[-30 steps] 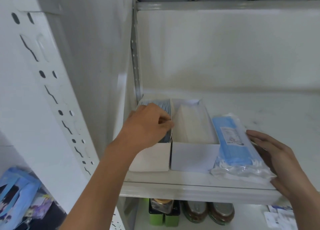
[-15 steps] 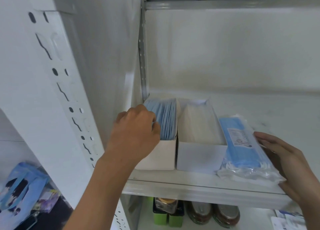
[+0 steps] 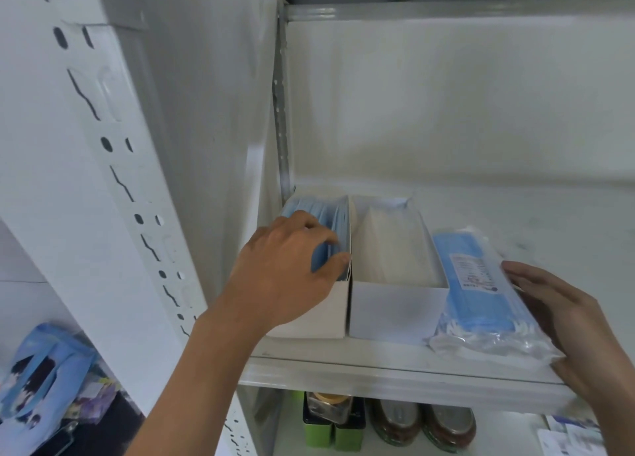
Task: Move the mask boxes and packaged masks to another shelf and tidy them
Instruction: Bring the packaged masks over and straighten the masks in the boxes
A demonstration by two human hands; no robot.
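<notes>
Two open white boxes stand side by side at the left end of the shelf (image 3: 378, 369). The left box (image 3: 309, 325) holds upright blue masks (image 3: 331, 215), and the middle box (image 3: 395, 314) holds white masks. A clear pack of blue masks (image 3: 477, 284) lies to their right. My left hand (image 3: 288, 273) reaches into the left box, with fingers and thumb curled around the blue masks. My right hand (image 3: 563, 318) rests flat against the pack's right side, fingers stretched out.
The shelf's side wall and a perforated upright post (image 3: 113, 180) stand close on the left. The right part of the shelf is bare. Below are green tins (image 3: 330, 424) and jars (image 3: 422, 421). Blue packets (image 3: 34, 380) lie at the lower left.
My left hand moved from the box's left edge back over the blue masks, its thumb now beside the wall between the boxes. My right hand stayed against the pack.
</notes>
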